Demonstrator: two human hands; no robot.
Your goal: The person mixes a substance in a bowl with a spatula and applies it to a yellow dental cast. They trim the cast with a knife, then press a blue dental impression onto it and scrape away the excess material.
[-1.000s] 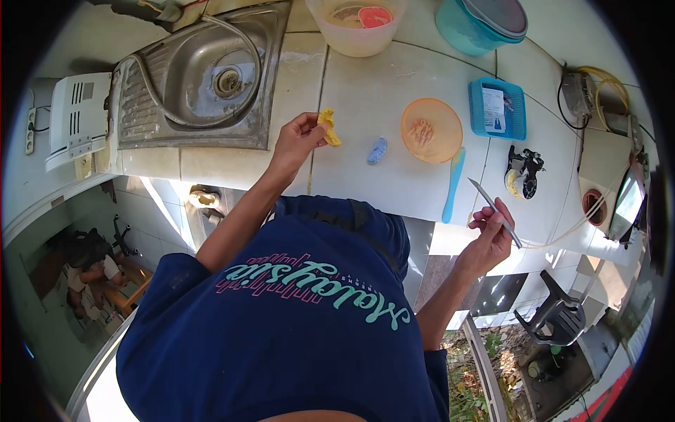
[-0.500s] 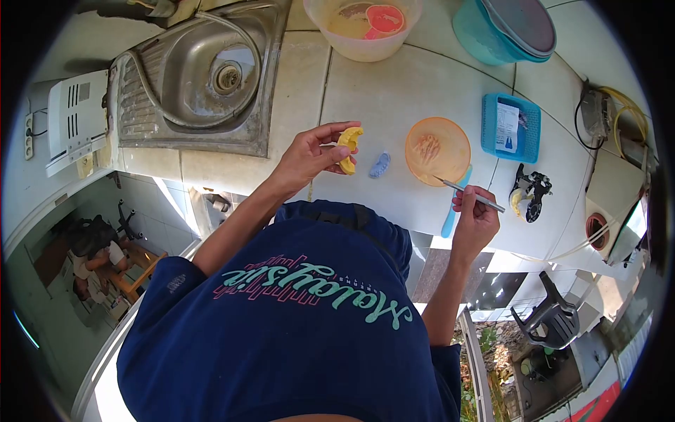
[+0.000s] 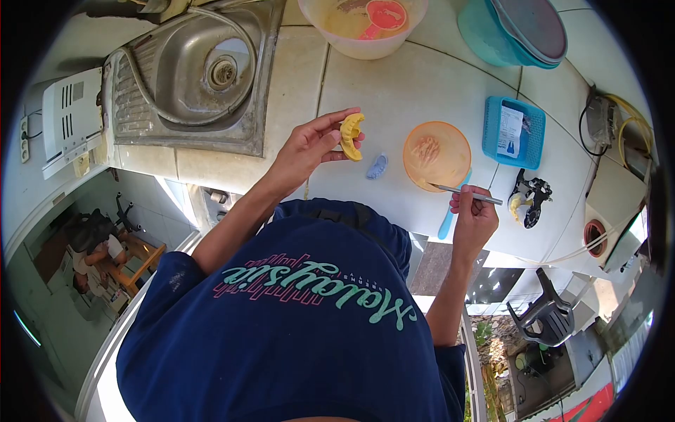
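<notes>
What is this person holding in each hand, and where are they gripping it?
The left hand pinches a yellow curved cast by its edge. The right hand grips a thin metal tool near its back end.

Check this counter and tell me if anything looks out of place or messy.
Nothing is spilled or broken. The left hand holds a yellow horseshoe-shaped cast; the right hand holds a thin metal spatula pointing at the orange rubber bowl, which carries some residue. A small blue lump lies loose on the white tiled counter.
</notes>
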